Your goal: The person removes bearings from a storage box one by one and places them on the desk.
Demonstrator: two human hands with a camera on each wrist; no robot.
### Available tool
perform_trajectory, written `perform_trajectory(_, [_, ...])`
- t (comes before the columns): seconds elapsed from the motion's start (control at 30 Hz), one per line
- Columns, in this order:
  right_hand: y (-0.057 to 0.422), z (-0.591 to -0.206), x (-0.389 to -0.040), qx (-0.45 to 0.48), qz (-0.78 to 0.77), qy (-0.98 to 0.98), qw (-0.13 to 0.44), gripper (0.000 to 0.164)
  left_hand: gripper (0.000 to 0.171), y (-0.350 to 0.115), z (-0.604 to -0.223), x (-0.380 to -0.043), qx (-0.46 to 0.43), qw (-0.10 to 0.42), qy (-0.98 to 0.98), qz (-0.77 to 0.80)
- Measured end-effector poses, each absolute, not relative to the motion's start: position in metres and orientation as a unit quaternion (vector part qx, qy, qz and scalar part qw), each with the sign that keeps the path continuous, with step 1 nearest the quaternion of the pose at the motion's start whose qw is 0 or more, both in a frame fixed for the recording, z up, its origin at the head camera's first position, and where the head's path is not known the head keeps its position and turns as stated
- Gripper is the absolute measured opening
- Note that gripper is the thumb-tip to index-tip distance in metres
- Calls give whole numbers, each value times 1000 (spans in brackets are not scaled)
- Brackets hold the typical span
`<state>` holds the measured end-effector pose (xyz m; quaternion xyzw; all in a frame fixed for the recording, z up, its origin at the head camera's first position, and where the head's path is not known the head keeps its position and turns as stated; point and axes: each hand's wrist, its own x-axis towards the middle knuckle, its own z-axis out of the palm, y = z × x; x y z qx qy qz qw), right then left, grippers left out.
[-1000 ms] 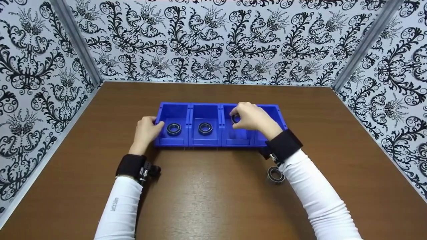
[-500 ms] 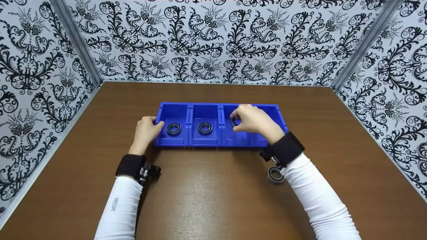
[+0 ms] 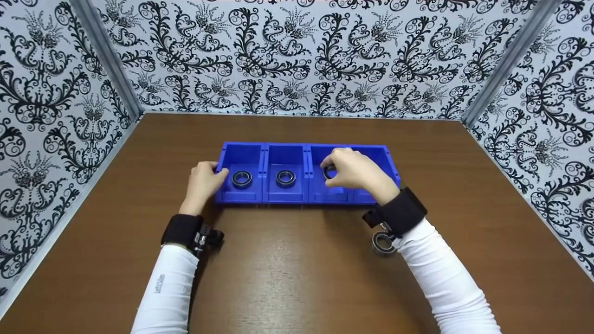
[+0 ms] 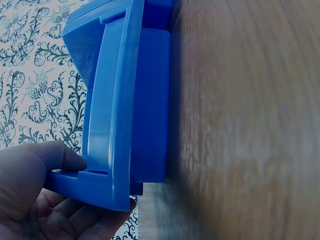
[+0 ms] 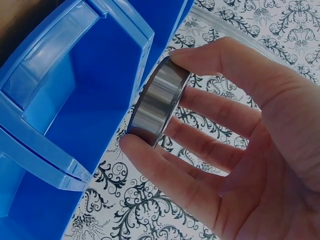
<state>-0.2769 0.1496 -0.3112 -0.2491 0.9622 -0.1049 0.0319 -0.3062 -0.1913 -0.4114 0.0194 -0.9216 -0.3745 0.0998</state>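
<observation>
My right hand [image 3: 355, 171] pinches a ball bearing [image 5: 160, 100] between thumb and index finger, over the third compartment of a blue bin row [image 3: 285, 198]. The right wrist view shows the bearing's shiny steel side, held just off the bin's open top. At the row's left end my left hand [image 3: 204, 183] grips the side wall [image 4: 90, 187], thumb inside and fingers outside. One bearing [image 3: 242, 179] lies flat in the first compartment and another bearing [image 3: 285, 178] in the second. The fourth compartment is partly hidden behind my right hand.
Another bearing [image 3: 384, 243] lies on the brown table [image 3: 278, 278] in front of the bins, partly covered by my right wrist and its strapped camera. Patterned wall panels [image 3: 287, 55] enclose the table at the back and sides.
My right hand has lowered slightly and shifted a little toward me and to the right, with the bearing still pinched. My left hand and the bins stay where they were.
</observation>
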Motion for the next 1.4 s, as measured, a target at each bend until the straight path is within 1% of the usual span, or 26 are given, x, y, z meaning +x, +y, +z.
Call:
perform_trajectory(0.17, [149, -311, -273, -256, -101, 961, 32, 33, 27, -191, -412, -307, 22, 102, -921, -375])
perform_trajectory(0.37, [149, -311, -267, -273, -96, 957, 20, 24, 20, -192, -413, -308, 20, 106, -921, -375])
perform_trajectory(0.5, [148, -312, -264, -292, -93, 952, 11, 16, 19, -191, -413, -309, 16, 107, -922, -372])
perform_trajectory(0.73, [149, -313, -257, -297, -96, 950, 13, 13, 19, -191, -412, -309, 21, 105, -921, -374])
perform_trajectory(0.83, [149, -313, -253, -295, -92, 951, 13, 15, 19, -192, -413, -309, 22, 103, -922, -374])
perform_trajectory(1.0, [152, -314, -245, -294, -93, 951, 16, 22, 19, -192, -413, -309, 21, 101, -922, -373])
perform_trajectory(1.27, [154, -315, -234, -301, -96, 948, 19, 24, 19, -192, -412, -308, 25, 100, -920, -378])
perform_trajectory(1.4, [154, -317, -230, -312, -97, 945, 20, 26, 19, -191, -412, -308, 25, 110, -920, -374])
